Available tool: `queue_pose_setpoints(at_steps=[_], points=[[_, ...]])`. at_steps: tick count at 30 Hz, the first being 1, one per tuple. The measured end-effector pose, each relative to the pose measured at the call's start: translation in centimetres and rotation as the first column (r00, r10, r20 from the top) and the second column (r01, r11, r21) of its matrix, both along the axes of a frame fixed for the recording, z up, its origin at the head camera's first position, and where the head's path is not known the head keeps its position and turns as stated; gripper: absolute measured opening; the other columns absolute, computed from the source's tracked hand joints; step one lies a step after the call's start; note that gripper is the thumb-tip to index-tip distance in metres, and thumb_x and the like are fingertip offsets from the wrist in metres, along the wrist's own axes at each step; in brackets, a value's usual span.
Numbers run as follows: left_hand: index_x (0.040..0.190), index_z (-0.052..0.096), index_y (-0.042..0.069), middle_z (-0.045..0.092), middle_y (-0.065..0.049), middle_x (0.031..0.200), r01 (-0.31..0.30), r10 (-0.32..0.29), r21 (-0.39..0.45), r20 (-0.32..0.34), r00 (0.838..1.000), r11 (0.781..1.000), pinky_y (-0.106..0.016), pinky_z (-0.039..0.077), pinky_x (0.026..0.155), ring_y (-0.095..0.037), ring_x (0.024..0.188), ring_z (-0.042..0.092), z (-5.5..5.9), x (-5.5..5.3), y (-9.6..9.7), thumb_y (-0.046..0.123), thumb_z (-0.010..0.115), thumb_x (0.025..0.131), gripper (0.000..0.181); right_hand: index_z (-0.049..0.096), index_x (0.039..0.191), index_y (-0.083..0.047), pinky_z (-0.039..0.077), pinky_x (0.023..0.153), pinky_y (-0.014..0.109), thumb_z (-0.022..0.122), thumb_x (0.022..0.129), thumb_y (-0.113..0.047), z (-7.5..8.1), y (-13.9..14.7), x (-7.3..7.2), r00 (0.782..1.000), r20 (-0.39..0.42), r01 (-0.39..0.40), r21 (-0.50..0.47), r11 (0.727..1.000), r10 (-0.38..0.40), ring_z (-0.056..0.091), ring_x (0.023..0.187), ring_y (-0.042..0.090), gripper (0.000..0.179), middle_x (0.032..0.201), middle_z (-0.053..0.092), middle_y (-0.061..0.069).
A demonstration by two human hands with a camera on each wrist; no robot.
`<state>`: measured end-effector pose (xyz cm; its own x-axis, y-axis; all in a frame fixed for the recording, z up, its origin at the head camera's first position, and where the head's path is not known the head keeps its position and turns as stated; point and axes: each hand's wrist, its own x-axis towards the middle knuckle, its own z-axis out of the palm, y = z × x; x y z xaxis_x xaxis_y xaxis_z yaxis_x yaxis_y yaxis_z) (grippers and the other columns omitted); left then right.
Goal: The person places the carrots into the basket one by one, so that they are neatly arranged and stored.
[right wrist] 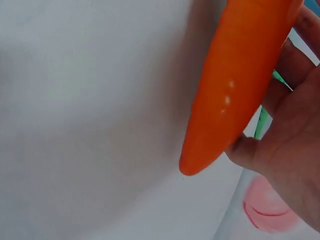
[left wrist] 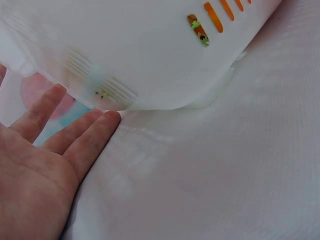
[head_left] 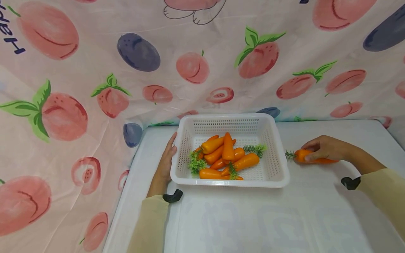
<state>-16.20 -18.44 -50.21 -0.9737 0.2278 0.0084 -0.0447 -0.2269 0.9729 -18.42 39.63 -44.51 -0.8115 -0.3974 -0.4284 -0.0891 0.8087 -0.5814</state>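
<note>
A white plastic basket (head_left: 231, 183) with slotted walls stands on the table, holding several orange toy carrots (head_left: 227, 149) with green leafy tops. My left hand (head_left: 165, 163) is at the basket's left side, its fingers extended; in the left wrist view the fingertips (left wrist: 111, 118) touch or nearly touch the basket's lower edge. To the right of the basket, my right hand (head_left: 330, 149) grips another carrot (right wrist: 230, 90) between thumb and fingers. This carrot lies sideways low over the table, its leafy top toward the basket; whether it touches the tabletop I cannot tell.
A white cloth covers the table (head_left: 253, 218). Behind and to the left hangs a pink curtain (head_left: 196, 102) printed with fruit, close to the basket's back rim. Black wrist devices (head_left: 173, 196) sit at both sleeve cuffs.
</note>
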Motion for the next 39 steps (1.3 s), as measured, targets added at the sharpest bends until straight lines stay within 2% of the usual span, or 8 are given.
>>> queue_pose_setpoints(at_steps=[3, 7, 16, 20, 23, 31, 34, 39], points=[[0.162, 0.023, 0.039, 0.023, 0.004, 0.169, -0.002, 0.002, -0.002, 0.0, 1.0, 1.0, -0.062, 0.021, 0.121, -0.03, 0.153, 0.025, 0.0, 0.0, 0.0, 0.03, 0.039, 0.106, 0.059, 0.068, 0.129, -0.001, 0.05, 0.084, 0.019, 0.076, 0.092, -0.028, 0.3, 0.0, 0.0, 1.0, 0.005, -0.005, -0.005, 1.0, 0.005, 0.055, 0.116, 0.026, 0.047, 0.125, 0.07, 0.012], [0.161, 0.024, 0.039, 0.024, 0.005, 0.169, -0.001, 0.001, -0.003, 0.0, 1.0, 1.0, -0.062, 0.021, 0.121, -0.03, 0.153, 0.026, 0.0, 0.0, 0.0, 0.03, 0.039, 0.106, 0.058, 0.068, 0.128, -0.002, 0.051, 0.084, 0.019, 0.077, 0.091, -0.029, 0.6, 0.1, 0.1, 1.0, 0.0, -0.011, -0.005, 1.0, 0.011, 0.057, 0.112, 0.023, 0.046, 0.123, 0.071, 0.01], [0.161, 0.025, 0.041, 0.024, 0.006, 0.169, 0.023, -0.023, 0.021, 0.003, 1.0, 1.0, -0.059, 0.019, 0.122, -0.028, 0.154, 0.024, -0.3, -0.2, -0.3, 0.031, 0.04, 0.108, 0.056, 0.068, 0.125, -0.007, 0.051, 0.088, 0.037, 0.074, 0.093, -0.036, 1.5, 0.2, 0.1, 1.0, -0.027, -0.009, 0.028, 1.0, 0.01, 0.054, 0.111, 0.025, 0.044, 0.116, 0.069, 0.004], [0.16, 0.025, 0.042, 0.024, 0.006, 0.168, 0.022, -0.022, 0.022, 0.006, 1.0, 1.0, -0.059, 0.019, 0.122, -0.028, 0.154, 0.024, -0.5, -0.3, -0.3, 0.032, 0.04, 0.107, 0.056, 0.068, 0.124, -0.01, 0.05, 0.086, 0.037, 0.074, 0.092, -0.039, 1.8, 0.3, 0.0, 1.0, -0.025, 0.002, 0.041, 0.999, -0.001, 0.052, 0.111, 0.027, 0.043, 0.115, 0.066, 0.005], [0.161, 0.025, 0.042, 0.024, 0.007, 0.168, 0.021, -0.021, 0.022, 0.005, 1.0, 1.0, -0.059, 0.019, 0.122, -0.028, 0.155, 0.024, -0.5, -0.3, -0.3, 0.032, 0.041, 0.107, 0.056, 0.066, 0.124, -0.01, 0.049, 0.085, 0.036, 0.073, 0.093, -0.04, 2.0, 0.2, 0.1, 1.0, 0.006, 0.009, 0.037, 0.999, -0.01, 0.051, 0.111, 0.027, 0.044, 0.115, 0.064, 0.006], [0.162, 0.023, 0.04, 0.024, 0.006, 0.168, 0.021, -0.021, 0.014, 0.002, 1.0, 1.0, -0.059, 0.02, 0.122, -0.028, 0.154, 0.025, -0.3, -0.2, -0.3, 0.032, 0.041, 0.107, 0.058, 0.06, 0.128, -0.005, 0.054, 0.082, 0.028, 0.071, 0.094, -0.038, 2.7, -0.2, 0.1, 0.997, 0.048, 0.068, -0.012, 0.998, -0.067, 0.057, 0.104, 0.021, 0.048, 0.124, 0.065, 0.01], [0.162, 0.022, 0.039, 0.023, 0.005, 0.169, 0.023, -0.023, 0.015, 0.002, 1.0, 1.0, -0.059, 0.02, 0.122, -0.029, 0.155, 0.024, -0.3, -0.2, -0.3, 0.031, 0.04, 0.107, 0.058, 0.057, 0.131, -0.005, 0.056, 0.08, 0.029, 0.069, 0.096, -0.038, 2.9, -0.1, 0.1, 0.995, 0.048, 0.09, -0.038, 0.995, -0.088, 0.059, 0.103, 0.02, 0.049, 0.127, 0.063, 0.013], [0.163, 0.021, 0.037, 0.022, 0.003, 0.17, 0.024, -0.024, 0.013, -0.005, 1.0, 1.0, -0.06, 0.019, 0.122, -0.029, 0.155, 0.023, -0.2, -0.2, -0.3, 0.03, 0.039, 0.108, 0.058, 0.048, 0.144, -0.008, 0.058, 0.079, 0.036, 0.063, 0.1, -0.036, 3.4, 0.2, 0.2, 0.99, 0.07, 0.128, -0.114, 0.985, -0.121, 0.065, 0.101, 0.026, 0.054, 0.137, 0.054, 0.022]])
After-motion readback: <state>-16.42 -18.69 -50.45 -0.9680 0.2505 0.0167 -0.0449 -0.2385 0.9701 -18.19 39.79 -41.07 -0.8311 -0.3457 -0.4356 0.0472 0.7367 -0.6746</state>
